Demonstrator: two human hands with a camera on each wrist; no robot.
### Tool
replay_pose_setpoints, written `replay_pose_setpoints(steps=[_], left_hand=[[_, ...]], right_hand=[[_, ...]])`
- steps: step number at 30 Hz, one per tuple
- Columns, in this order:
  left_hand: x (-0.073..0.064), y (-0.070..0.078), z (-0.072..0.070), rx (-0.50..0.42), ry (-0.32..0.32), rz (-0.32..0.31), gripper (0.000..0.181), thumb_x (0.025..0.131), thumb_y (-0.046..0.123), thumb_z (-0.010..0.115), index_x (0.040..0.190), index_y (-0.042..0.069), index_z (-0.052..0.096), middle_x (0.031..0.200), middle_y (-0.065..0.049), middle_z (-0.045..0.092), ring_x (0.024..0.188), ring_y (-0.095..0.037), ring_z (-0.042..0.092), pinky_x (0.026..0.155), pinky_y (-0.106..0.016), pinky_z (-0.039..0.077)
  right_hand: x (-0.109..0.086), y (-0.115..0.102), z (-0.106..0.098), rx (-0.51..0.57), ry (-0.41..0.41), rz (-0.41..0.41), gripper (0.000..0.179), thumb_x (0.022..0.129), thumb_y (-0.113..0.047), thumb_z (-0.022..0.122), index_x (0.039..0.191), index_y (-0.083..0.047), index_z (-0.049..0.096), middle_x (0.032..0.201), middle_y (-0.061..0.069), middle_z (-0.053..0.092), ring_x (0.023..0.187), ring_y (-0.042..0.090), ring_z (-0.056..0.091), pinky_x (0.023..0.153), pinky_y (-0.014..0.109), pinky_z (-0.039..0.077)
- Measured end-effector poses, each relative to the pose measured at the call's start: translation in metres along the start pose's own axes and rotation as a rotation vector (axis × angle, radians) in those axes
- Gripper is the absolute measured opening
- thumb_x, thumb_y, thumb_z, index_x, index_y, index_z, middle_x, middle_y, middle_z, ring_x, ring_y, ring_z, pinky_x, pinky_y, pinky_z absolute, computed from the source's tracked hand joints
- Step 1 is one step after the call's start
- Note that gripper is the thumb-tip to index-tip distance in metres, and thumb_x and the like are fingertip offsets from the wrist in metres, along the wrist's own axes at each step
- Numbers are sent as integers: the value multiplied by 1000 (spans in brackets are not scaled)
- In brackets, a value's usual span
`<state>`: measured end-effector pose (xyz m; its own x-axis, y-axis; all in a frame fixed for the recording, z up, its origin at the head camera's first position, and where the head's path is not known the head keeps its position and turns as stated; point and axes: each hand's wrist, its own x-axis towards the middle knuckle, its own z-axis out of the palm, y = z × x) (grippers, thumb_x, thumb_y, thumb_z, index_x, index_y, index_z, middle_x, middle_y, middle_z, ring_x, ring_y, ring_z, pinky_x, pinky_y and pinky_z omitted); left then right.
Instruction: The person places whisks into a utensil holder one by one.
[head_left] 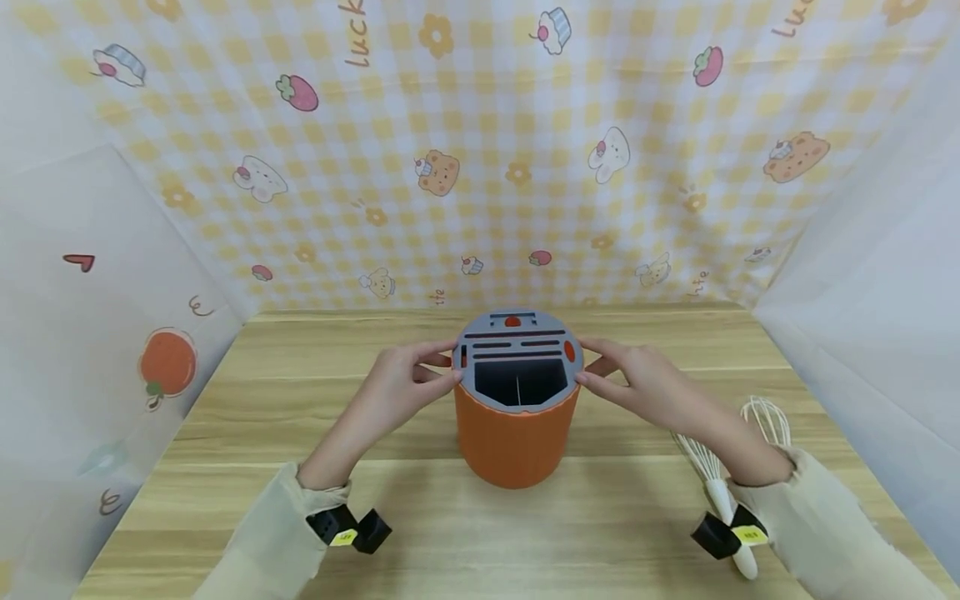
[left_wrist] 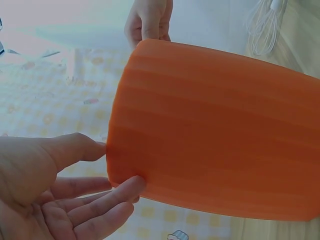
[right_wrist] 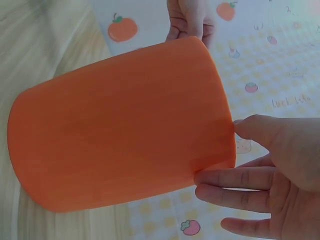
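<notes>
An orange cylindrical utensil holder (head_left: 517, 450) stands upright on the table, directly in front of me. Its grey top (head_left: 551, 325) has several narrow slots, small side holes and a larger divided opening towards me. My left hand (head_left: 401, 379) holds the left side of the rim between thumb and fingers. On the opposite side my right hand (head_left: 637, 375) grips the rim the same way. Both wrist views show the thumb at the top edge and fingertips against the orange wall (left_wrist: 215, 130), the outer fingers standing off it. The holder's inside is dark.
A whisk (head_left: 720, 500) with a white handle lies at the right, partly under my right forearm. The wire loops of a second whisk (head_left: 767, 417) show beyond that arm. A checked yellow cloth (head_left: 517, 125) hangs behind the wooden table (head_left: 300, 400), with pale sheets at both sides.
</notes>
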<state>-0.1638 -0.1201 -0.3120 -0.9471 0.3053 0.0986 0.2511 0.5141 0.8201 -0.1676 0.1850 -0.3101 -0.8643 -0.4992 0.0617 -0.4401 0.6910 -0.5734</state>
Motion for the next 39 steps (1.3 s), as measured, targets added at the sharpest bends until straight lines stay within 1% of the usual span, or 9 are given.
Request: replay_pose_setpoints(steps=[7,14,19,25,30,34,39], left_hand=[[-2,-3,2,-31,23,14,43,83,17,69,124,8,59,105,-11,64,79,-15,66,67,-30,53],[-2,-5,4,-31,33,20,43,82,18,70,123,10,60,105,-10,64,80,-15,66,68,-31,53],[-2,-6,4,-35,33,19,42,83,19,70,123,11,60,106,-10,64,81,-15,66,69,-31,53],[-2,-6,3,-46,30,21,42,84,19,69,124,8,59,107,-12,64,82,-17,66,69,-32,53],[-3,-7,3,-51,31,16,43,84,19,68,124,7,58,108,-12,63,83,-18,66,70,-33,53],[-3,-7,3,-57,32,9,44,84,19,68,125,8,58,108,-12,63,84,-18,66,70,-33,53],[-3,-7,2,-60,32,8,44,84,20,68,125,8,58,107,-12,63,84,-18,66,70,-33,53]], right_hand=[[-6,11,-1,69,3,-28,55,92,-38,54,138,-11,42,96,-7,66,95,13,61,81,42,46],[-14,29,-6,55,18,-11,50,93,-31,54,135,-7,44,99,-3,66,96,17,61,81,45,46],[-20,42,-10,54,27,-12,45,93,-25,55,132,-4,48,100,0,66,94,17,61,77,42,48],[-30,52,-12,63,13,-16,42,93,-22,55,131,-5,49,104,0,65,94,14,61,74,34,48],[-40,58,-13,82,-3,1,41,94,-21,53,132,-5,49,103,0,65,96,19,60,73,33,49],[-50,66,-13,92,7,36,41,95,-21,52,131,-5,48,103,1,65,97,23,60,72,36,49],[-62,79,-12,78,21,69,41,95,-23,53,130,-3,49,102,0,64,96,24,60,72,37,49]])
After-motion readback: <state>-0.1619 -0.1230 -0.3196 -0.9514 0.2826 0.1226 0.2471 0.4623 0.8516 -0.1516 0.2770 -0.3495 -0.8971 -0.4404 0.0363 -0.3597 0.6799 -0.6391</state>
